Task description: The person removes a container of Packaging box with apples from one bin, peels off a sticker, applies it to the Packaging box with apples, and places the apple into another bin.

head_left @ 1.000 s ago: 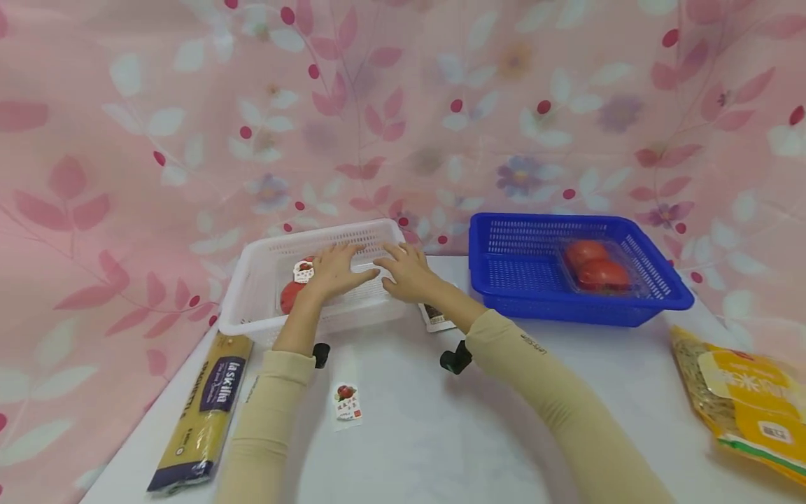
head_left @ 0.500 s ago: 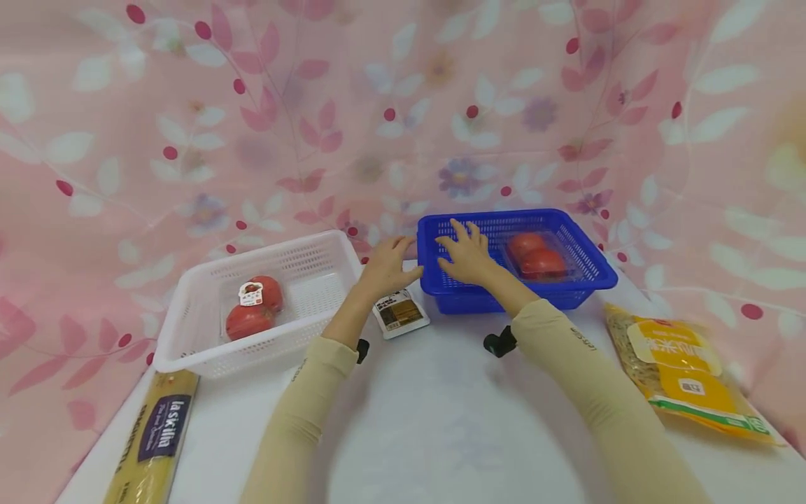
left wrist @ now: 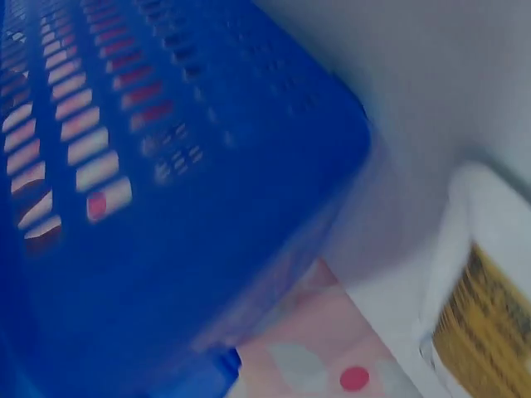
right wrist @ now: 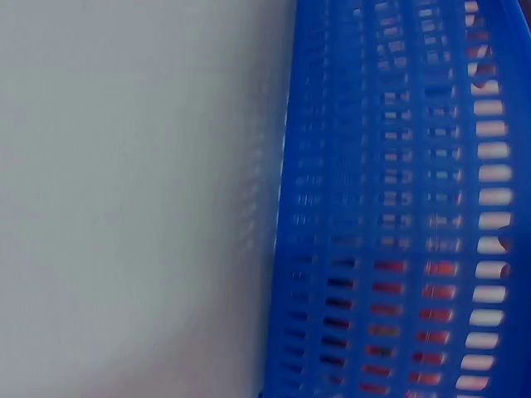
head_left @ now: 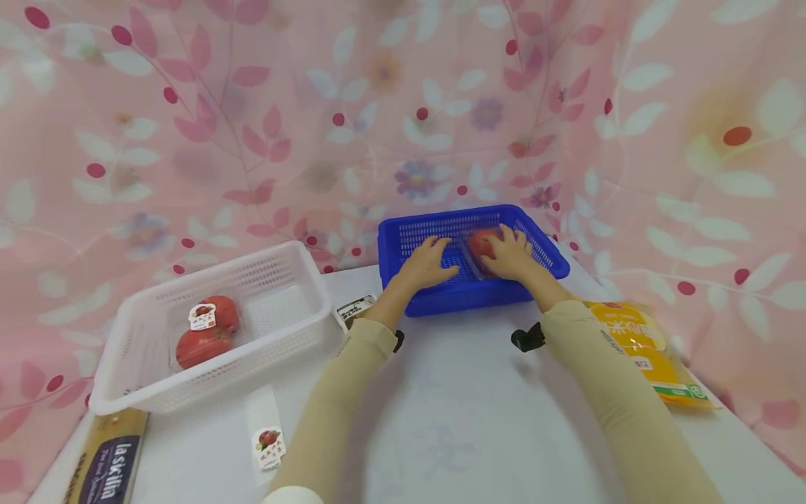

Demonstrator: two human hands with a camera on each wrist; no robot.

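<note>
Blue basket: the basket [head_left: 469, 299] sits in front of the pink floral curtain [head_left: 378, 126], and a clear pack of tomatoes [head_left: 480, 246] lies in its right part.
Right hand: the right hand [head_left: 513, 255] is over that pack, fingers spread and a little bent, hiding part of it from me; whether they touch it I can't tell.
Left hand: the left hand [head_left: 427, 267] is at the basket's left part, thumb and fingers well apart, with nothing in it that I can see.
White basket: off to the left, this one [head_left: 277, 308] holds another tomato pack [head_left: 203, 346] and overlaps the end of a spaghetti packet [head_left: 107, 458].
In the way: the left arm partly covers a small sachet [head_left: 355, 308] between the baskets; the right sleeve [head_left: 579, 343] crosses the edge of a yellow bag [head_left: 639, 353].
Lettering: the packet's purple panel reads something like "la skilla"; the bag carries white characters, 米 among them.
Stickers: the white basket's pack and a loose strip [head_left: 269, 441] on the table [head_left: 453, 420] both show red fruit above small characters.
</note>
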